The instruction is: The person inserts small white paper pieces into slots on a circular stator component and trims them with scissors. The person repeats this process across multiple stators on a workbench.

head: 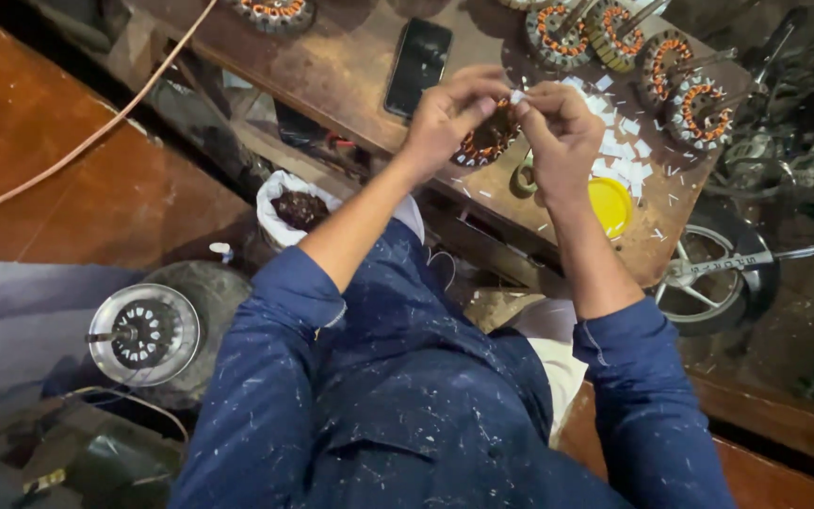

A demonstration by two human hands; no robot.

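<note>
Pinching a small white slip of paper [517, 96] between thumb and forefinger of the right hand [558, 127], fingertips pressed together right at the top rim of a wound stator [488, 139]. Curled around that same stator from the other side, the left hand [447, 115], fingers bent over its upper edge and thumb underneath, gripping it firmly. Held between both hands, above the near edge of the wooden workbench [350, 66], about midway along it. Lying just below and a little left of the pinching fingertips, ring tilted toward the camera, its axis pointing roughly up at the head; left hand nearer, in fact carrying it, right hand only touching at the rim. Round, dark-cored, with coppery orange coils spaced around the ring, largely hidden by the fingers.

Further out on the bench: a scatter of cut white paper slips [626, 151] beneath and beyond the right hand, a yellow lid [610, 203] near the bench's near right edge, a black phone [418, 64] lying flat to the left, a row of similar wound stators [628, 42] along the far right corner. Off the bench, low at left, a round metal fan housing [143, 333]
</note>
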